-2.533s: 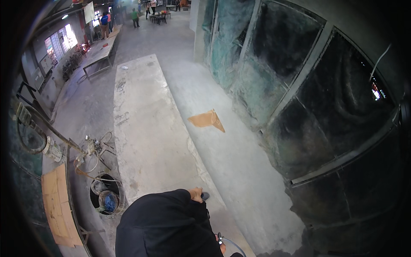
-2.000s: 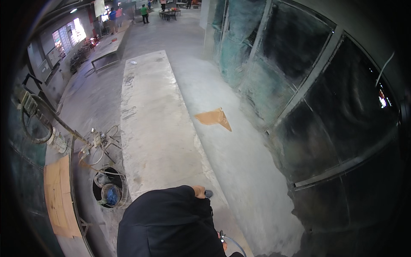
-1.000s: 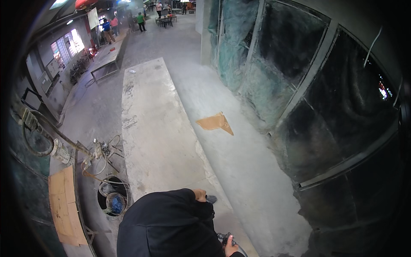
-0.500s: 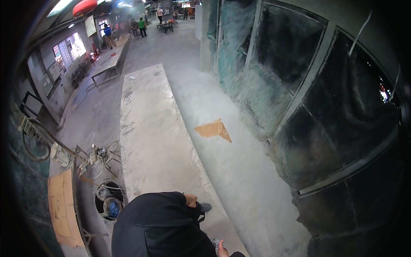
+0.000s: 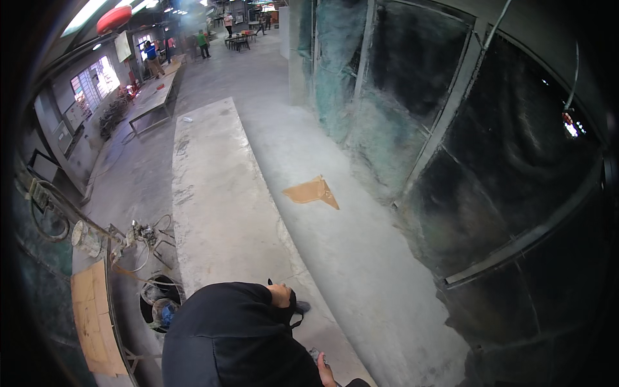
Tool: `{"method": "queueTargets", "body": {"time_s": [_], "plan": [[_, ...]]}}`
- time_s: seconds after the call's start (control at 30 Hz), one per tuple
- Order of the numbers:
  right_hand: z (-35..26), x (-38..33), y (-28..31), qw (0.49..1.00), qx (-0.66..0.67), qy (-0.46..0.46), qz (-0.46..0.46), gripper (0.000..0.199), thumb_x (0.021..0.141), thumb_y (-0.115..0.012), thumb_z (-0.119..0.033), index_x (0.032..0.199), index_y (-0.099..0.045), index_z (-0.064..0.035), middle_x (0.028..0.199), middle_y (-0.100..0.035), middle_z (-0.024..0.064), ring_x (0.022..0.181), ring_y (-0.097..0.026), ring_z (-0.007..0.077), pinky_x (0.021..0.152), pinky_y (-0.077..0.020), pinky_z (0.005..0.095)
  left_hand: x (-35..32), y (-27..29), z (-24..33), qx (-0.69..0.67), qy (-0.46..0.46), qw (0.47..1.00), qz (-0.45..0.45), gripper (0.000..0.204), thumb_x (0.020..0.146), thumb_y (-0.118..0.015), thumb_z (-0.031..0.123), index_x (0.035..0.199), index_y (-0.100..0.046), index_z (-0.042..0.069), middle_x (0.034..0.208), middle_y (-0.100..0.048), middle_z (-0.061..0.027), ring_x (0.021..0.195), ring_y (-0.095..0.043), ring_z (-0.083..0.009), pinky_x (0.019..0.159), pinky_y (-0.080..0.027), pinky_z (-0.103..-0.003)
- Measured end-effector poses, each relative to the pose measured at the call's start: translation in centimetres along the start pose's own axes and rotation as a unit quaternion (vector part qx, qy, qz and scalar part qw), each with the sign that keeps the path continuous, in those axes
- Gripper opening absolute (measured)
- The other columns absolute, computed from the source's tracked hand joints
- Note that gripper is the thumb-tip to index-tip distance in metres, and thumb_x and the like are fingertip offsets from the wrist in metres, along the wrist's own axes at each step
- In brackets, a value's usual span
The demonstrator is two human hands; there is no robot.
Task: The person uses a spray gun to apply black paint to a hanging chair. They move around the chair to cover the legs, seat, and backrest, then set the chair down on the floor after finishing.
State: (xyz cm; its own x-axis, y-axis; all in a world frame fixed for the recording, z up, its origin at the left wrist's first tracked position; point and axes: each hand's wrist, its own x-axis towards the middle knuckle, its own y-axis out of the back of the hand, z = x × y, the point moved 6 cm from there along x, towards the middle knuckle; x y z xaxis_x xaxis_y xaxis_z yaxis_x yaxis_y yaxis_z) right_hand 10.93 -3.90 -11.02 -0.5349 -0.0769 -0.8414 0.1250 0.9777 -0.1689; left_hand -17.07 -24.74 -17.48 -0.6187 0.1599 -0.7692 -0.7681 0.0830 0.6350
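A loose black sleeve fills the lower middle of the head view. At its end is my left hand (image 5: pixel 281 295), fingers curled, low over a long pale slab (image 5: pixel 225 200). A small dark tip shows above this hand. Beside it are a black strap (image 5: pixel 297 320) and a dark grey rounded thing (image 5: pixel 302 307); what the fingers hold is hidden. My right hand (image 5: pixel 325 371) is close to the lower edge, thumb up and partly cut off. Its fingers close around a crumpled-looking grey thing (image 5: pixel 314 355) whose kind I cannot make out.
Brown cardboard (image 5: pixel 314 192) lies on the floor right of the slab. Dark, dusty framed panels (image 5: pixel 425 71) line the right side. At left are a black tub (image 5: pixel 147 308), a white bucket (image 5: pixel 86 237), hoses and a cardboard-topped stand (image 5: pixel 94 316). Several people and a long table (image 5: pixel 153 102) are farther back.
The whole view has shifted, so the slab and cardboard appear farther left. My right hand shows more and appears higher and farther left. The dark tip above my left hand has come into sight.
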Motion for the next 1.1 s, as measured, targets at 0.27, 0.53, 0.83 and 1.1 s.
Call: {"method": "queueTargets", "body": {"time_s": [0.27, 0.53, 0.83, 1.1], "plan": [[-0.4, -1.4, 1.4, 1.000, 0.028, 0.007, 0.009, 0.070, 0.100, -0.039, -0.073, 0.111, -0.073, -0.0124, 0.070, -0.058, -0.0015, 0.056, -0.046, 0.0106, 0.049, -0.0332, 0.0282, -1.0, 0.8, 1.9, 0.013, -0.005, 1.000, 0.003, 0.061, 0.090, -0.064, 0.034, 0.146, -0.054, 0.011, 0.150, -0.052, -0.0160, 0.137, -0.053, -0.0388, 0.107, -0.050, -0.052], [0.9, -0.8, 2.7, 0.998, 0.044, 0.005, 0.035, 0.062, 0.101, -0.046, -0.066, 0.120, -0.069, -0.0118, 0.076, -0.062, 0.0036, 0.063, -0.052, 0.0173, 0.055, -0.0390, 0.0317, -0.1, -0.1, 2.6, 0.023, 0.010, 1.000, 0.005, 0.062, 0.092, -0.062, 0.036, 0.149, -0.052, 0.013, 0.153, -0.048, -0.0136, 0.140, -0.050, -0.0367, 0.109, -0.048, -0.052], [2.6, 0.7, 4.8, 0.996, 0.066, 0.005, 0.063, 0.056, 0.101, -0.053, -0.058, 0.130, -0.064, -0.0111, 0.082, -0.066, 0.0093, 0.071, -0.059, 0.0249, 0.062, -0.0455, 0.0357, -1.0, -0.8, 2.6, -0.041, 0.055, 0.994, 0.086, 0.049, 0.093, -0.059, 0.037, 0.139, -0.063, 0.020, 0.150, -0.053, -0.0063, 0.143, -0.047, -0.0316, 0.108, -0.045, -0.056], [4.4, 0.3, 7.7, 0.994, 0.075, 0.016, 0.081, 0.055, 0.101, -0.060, -0.051, 0.138, -0.060, -0.0105, 0.088, -0.069, 0.0144, 0.078, -0.065, 0.0316, 0.068, -0.0513, 0.0393, -1.4, -2.6, 0.5, -0.153, 0.033, 0.987, 0.024, 0.055, 0.091, -0.061, 0.038, 0.142, -0.062, 0.015, 0.154, -0.051, -0.0135, 0.143, -0.047, -0.0370, 0.109, -0.046, -0.054]]}}
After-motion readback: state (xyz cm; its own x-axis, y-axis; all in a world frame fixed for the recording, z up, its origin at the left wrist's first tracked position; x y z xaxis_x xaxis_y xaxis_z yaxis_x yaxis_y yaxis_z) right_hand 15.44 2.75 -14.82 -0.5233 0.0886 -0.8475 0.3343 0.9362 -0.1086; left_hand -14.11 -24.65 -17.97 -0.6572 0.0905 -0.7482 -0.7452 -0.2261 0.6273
